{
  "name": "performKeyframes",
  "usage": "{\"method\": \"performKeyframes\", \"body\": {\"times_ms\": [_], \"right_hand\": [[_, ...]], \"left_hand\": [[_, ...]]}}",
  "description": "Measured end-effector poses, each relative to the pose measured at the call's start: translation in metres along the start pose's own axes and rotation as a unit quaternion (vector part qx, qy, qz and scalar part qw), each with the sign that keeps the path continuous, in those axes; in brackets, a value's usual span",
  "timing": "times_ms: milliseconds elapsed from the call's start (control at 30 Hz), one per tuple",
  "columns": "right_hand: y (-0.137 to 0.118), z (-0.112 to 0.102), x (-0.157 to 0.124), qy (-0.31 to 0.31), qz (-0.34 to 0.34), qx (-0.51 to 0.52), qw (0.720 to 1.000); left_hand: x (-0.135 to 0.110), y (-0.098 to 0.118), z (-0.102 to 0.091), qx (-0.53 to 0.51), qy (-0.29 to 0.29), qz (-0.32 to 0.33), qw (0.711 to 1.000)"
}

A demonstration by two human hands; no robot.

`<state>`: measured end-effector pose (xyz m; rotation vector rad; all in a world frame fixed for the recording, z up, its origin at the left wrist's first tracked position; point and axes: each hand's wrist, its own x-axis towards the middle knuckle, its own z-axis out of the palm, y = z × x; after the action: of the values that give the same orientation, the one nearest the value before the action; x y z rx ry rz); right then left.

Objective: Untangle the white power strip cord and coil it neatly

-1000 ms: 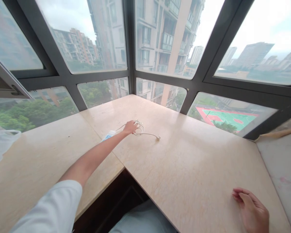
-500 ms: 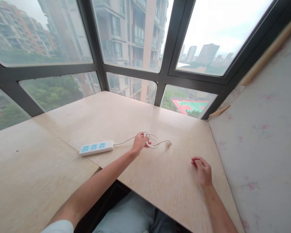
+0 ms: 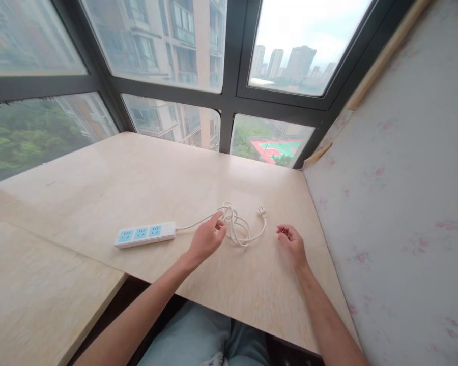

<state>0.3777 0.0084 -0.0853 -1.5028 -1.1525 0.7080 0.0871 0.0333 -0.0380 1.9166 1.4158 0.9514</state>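
Observation:
A white power strip [image 3: 145, 235] with blue socket faces lies at the left on the tabletop. Its white cord [image 3: 236, 229] runs right into a loose, tangled coil, ending in a plug [image 3: 261, 211] that rests on the table. My left hand [image 3: 208, 235] is at the coil's left side, thumb and fingers apart; the cord lies loose beside its fingertips. Right of the plug and apart from the cord, my right hand [image 3: 291, 244] hovers or rests low over the table, fingers curled in, with nothing visible in them.
The pale marbled tabletop [image 3: 137, 173] reaches back to dark-framed windows [image 3: 229, 66]. A lower-left board [image 3: 41, 284] meets it with a gap near my lap. On the right stands a flower-patterned wall [image 3: 397, 213], its covering torn near the window corner.
My left hand has let go of the cord coil, which now lies spread on the table. The plug has turned to point away. My right hand has come nearer the cord. The view has shifted.

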Motion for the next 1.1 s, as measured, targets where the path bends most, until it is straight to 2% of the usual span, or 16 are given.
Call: {"method": "performKeyframes", "body": {"times_ms": [133,233,367,500,600,667,767,833,967,1100], "right_hand": [[0.002,0.004,-0.001,-0.016,-0.046,-0.044,0.998],[0.005,0.006,0.000,-0.044,-0.071,-0.079,0.993],[0.006,0.009,0.009,-0.083,-0.099,-0.130,0.983],[0.006,0.017,0.031,-0.148,-0.169,-0.195,0.955],[0.008,0.027,0.049,-0.181,-0.223,-0.218,0.933],[0.012,0.032,0.057,-0.180,-0.243,-0.215,0.929],[0.019,0.032,0.063,-0.153,-0.262,-0.191,0.934],[0.021,0.026,0.063,-0.113,-0.267,-0.178,0.940],[0.022,0.003,0.064,-0.034,-0.257,-0.151,0.954],[0.026,-0.023,0.068,0.017,-0.195,-0.099,0.976]], "left_hand": [[-0.011,0.012,0.011,0.043,0.047,0.137,0.989],[-0.013,0.018,0.027,0.070,0.046,0.235,0.968],[-0.005,0.009,0.045,0.093,0.057,0.268,0.957],[-0.001,-0.004,0.049,0.067,0.098,0.292,0.949],[-0.002,-0.008,0.043,0.063,0.148,0.268,0.950],[-0.002,-0.011,0.038,0.077,0.188,0.235,0.950],[0.002,-0.019,0.031,0.132,0.236,0.170,0.948],[0.006,-0.027,0.028,0.183,0.245,0.112,0.946],[0.014,-0.043,0.019,0.238,0.174,0.010,0.956],[0.015,-0.055,0.004,0.237,0.101,-0.016,0.966]]}}
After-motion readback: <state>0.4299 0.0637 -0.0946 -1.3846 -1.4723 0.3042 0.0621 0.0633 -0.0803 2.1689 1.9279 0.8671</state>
